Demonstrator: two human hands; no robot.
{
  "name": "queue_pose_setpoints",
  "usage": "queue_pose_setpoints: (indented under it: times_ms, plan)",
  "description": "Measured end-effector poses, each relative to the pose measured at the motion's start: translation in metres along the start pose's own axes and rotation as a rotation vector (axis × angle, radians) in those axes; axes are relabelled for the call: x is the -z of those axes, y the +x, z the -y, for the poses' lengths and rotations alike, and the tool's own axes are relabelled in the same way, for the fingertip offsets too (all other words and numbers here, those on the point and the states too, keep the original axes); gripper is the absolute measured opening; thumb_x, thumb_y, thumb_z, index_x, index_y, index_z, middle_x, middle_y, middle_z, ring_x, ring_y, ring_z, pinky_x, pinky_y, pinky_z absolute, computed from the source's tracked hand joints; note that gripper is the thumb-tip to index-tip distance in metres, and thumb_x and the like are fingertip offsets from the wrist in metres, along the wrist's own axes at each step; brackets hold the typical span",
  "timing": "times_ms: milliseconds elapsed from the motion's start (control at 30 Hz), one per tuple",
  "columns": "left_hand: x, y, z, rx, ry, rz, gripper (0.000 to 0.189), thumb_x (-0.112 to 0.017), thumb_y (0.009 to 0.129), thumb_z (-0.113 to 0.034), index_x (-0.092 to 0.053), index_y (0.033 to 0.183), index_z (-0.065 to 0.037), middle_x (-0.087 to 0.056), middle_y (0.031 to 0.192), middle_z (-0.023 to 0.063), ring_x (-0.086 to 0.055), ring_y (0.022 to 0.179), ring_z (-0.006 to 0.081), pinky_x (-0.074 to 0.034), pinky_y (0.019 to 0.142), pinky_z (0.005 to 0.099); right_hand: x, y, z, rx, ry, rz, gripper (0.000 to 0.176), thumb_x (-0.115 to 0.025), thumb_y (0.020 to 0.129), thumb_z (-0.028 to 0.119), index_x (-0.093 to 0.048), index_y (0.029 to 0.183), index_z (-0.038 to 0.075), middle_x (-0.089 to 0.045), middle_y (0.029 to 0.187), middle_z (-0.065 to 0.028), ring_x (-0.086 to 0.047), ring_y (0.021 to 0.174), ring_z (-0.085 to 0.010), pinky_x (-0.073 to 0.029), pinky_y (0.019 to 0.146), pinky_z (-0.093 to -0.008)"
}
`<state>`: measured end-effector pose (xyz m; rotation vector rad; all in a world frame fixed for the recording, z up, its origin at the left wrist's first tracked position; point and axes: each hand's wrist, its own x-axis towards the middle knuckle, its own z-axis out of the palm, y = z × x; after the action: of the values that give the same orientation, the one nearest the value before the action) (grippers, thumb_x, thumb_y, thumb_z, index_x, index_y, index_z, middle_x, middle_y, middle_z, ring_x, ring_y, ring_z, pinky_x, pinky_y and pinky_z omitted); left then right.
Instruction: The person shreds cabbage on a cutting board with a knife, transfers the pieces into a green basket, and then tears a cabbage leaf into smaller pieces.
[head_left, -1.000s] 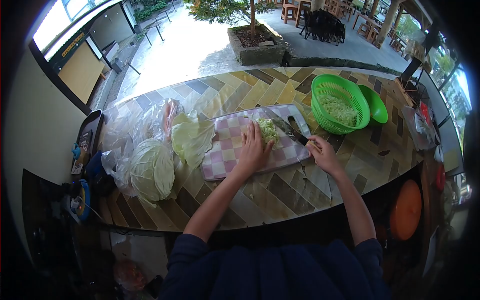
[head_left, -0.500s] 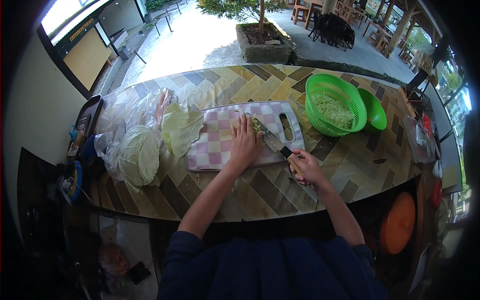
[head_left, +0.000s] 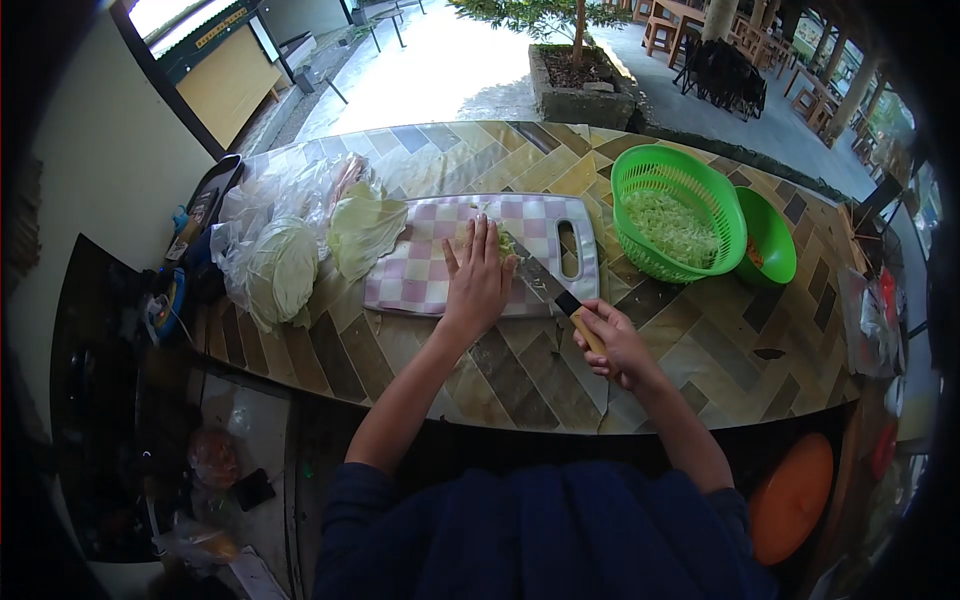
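Note:
My right hand (head_left: 618, 350) is closed around the wooden handle of a kitchen knife (head_left: 536, 275). The blade points up and left over the pink-and-white checked cutting board (head_left: 525, 208). Flat on the board, my left hand (head_left: 477, 283) has its fingers stretched forward, the little finger apart from the others. Pale green cut cabbage (head_left: 506, 244) shows between its fingertips and the blade; the rest is hidden under the hand. Left of the board lie a loose cabbage leaf (head_left: 364, 233), partly overlapping the board's edge, and a larger piece of cabbage (head_left: 281, 272).
A green perforated basket (head_left: 727, 215) holding shredded cabbage (head_left: 668, 228) stands right of the board. Beside it is a green bowl (head_left: 778, 262) with small orange bits inside. Clear plastic bags (head_left: 285, 195) lie at the left. An orange round object (head_left: 793, 500) sits below the table's right side.
The camera view has turned slightly left, shifting the scene rightward at the edges. My left little finger has spread away from the others. The knife stays in my right hand beside the left fingertips.

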<state>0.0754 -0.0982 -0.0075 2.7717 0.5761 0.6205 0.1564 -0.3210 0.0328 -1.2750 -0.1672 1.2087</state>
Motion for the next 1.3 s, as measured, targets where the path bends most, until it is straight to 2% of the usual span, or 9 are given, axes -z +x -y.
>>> queue_pose_setpoints:
  times_ms: [367,633,767,800,900,1033,1133,1233,1300]
  plan:
    - [0.059,0.030,-0.060,-0.004,-0.026,-0.096,0.062,-0.033,0.103,-0.036,-0.025,0.146,0.008,-0.025,0.154,0.0249,-0.019,0.146,0.0363,-0.003,0.117,0.0565,0.016,-0.043,0.069,0.071,-0.058,0.114,0.027,-0.053,0.100,0.031,-0.044,0.117,0.012,-0.051,0.074,-0.0038,-0.039,0.040,-0.0058,-0.029,0.034,-0.0203]
    - [0.040,0.107,-0.165,-0.265,-0.069,-0.237,0.060,-0.038,0.102,-0.033,-0.028,0.144,0.009,-0.028,0.152,0.0262,-0.026,0.144,0.0357,-0.007,0.116,0.0574,0.072,-0.110,0.122,0.225,-0.034,-0.162,0.031,-0.048,0.102,0.030,-0.038,0.126,0.012,-0.049,0.075,-0.0056,-0.036,0.039,-0.0040,-0.027,0.033,-0.0176]
    - [0.018,0.127,-0.198,-0.365,-0.200,-0.104,0.059,-0.040,0.102,-0.031,-0.027,0.144,0.007,-0.029,0.151,0.0266,-0.028,0.142,0.0362,-0.012,0.116,0.0572,0.107,-0.129,0.127,0.329,-0.227,-0.330,0.029,-0.054,0.100,0.027,-0.046,0.121,0.009,-0.050,0.071,-0.0013,-0.035,0.040,-0.0027,-0.026,0.034,-0.0187]
    - [0.015,0.130,-0.201,-0.362,-0.236,-0.070,0.059,-0.041,0.101,-0.032,-0.028,0.144,0.007,-0.031,0.150,0.0260,-0.030,0.141,0.0361,-0.014,0.115,0.0567,0.117,-0.131,0.127,0.393,-0.392,-0.371,0.027,-0.057,0.099,0.024,-0.053,0.119,0.006,-0.053,0.071,-0.0012,-0.044,0.048,-0.0045,-0.035,0.041,-0.0219]
    - [0.010,0.135,-0.193,-0.339,-0.325,0.038,0.060,-0.044,0.100,-0.033,-0.032,0.142,0.007,-0.037,0.147,0.0240,-0.036,0.138,0.0358,-0.020,0.114,0.0554,0.135,-0.128,0.121,0.697,-0.954,-0.534,0.026,-0.061,0.095,0.020,-0.058,0.115,0.004,-0.063,0.077,-0.0091,-0.061,0.061,-0.0169,-0.047,0.057,-0.0301]
    - [0.007,0.144,-0.179,-0.344,-0.310,0.121,0.053,-0.047,0.098,-0.033,-0.045,0.132,0.008,-0.055,0.129,0.0269,-0.055,0.119,0.0375,-0.033,0.107,0.0525,0.129,-0.132,0.126,0.714,-1.156,-0.646,0.027,-0.063,0.091,0.015,-0.061,0.114,0.003,-0.067,0.092,-0.0181,-0.066,0.085,-0.0330,-0.049,0.075,-0.0379]
    - [0.017,0.147,-0.187,-0.233,-0.004,0.560,0.054,-0.052,0.096,-0.035,-0.048,0.131,0.006,-0.061,0.115,0.0307,-0.059,0.110,0.0427,-0.045,0.096,0.0468,0.133,-0.125,0.125,0.756,-1.192,-0.673,0.028,-0.063,0.090,0.015,-0.061,0.115,0.003,-0.067,0.096,-0.0202,-0.065,0.089,-0.0368,-0.050,0.076,-0.0395]
    - [0.000,0.148,-0.199,-0.254,-0.063,0.773,0.055,-0.055,0.094,-0.038,-0.052,0.126,0.006,-0.063,0.107,0.0314,-0.061,0.104,0.0425,-0.046,0.093,0.0475,0.135,-0.119,0.124,0.757,-1.168,-0.654,0.028,-0.063,0.090,0.015,-0.061,0.116,0.003,-0.067,0.096,-0.0198,-0.065,0.089,-0.0362,-0.050,0.075,-0.0394]
    - [-0.028,0.148,-0.195,-0.393,-0.297,0.517,0.049,-0.064,0.089,-0.034,-0.057,0.119,0.004,-0.064,0.109,0.0274,-0.062,0.104,0.0404,-0.047,0.092,0.0472,0.137,-0.116,0.124,0.748,-1.152,-0.629,0.028,-0.063,0.091,0.015,-0.061,0.116,0.003,-0.067,0.096,-0.0201,-0.065,0.088,-0.0363,-0.050,0.075,-0.0393]
